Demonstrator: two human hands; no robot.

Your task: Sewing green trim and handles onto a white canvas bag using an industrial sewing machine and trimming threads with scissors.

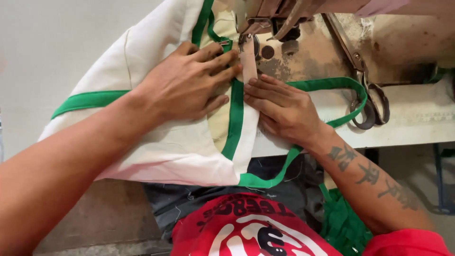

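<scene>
A white cloth bag (156, 137) with green binding (235, 118) lies under the head of a sewing machine (265, 19). My left hand (187, 83) presses flat on the cloth just left of the green strip, fingers spread toward the needle area. My right hand (284, 109) lies flat on the right side of the strip, fingertips touching its edge below the presser foot (248, 57). A loose green strap (332, 84) loops from the machine around my right hand and down to my lap.
Dark scissors (367, 97) lie on the worn, stained machine table (417, 118) to the right. More green strap is heaped by my right elbow (343, 223). A bare concrete floor (47, 42) shows at left.
</scene>
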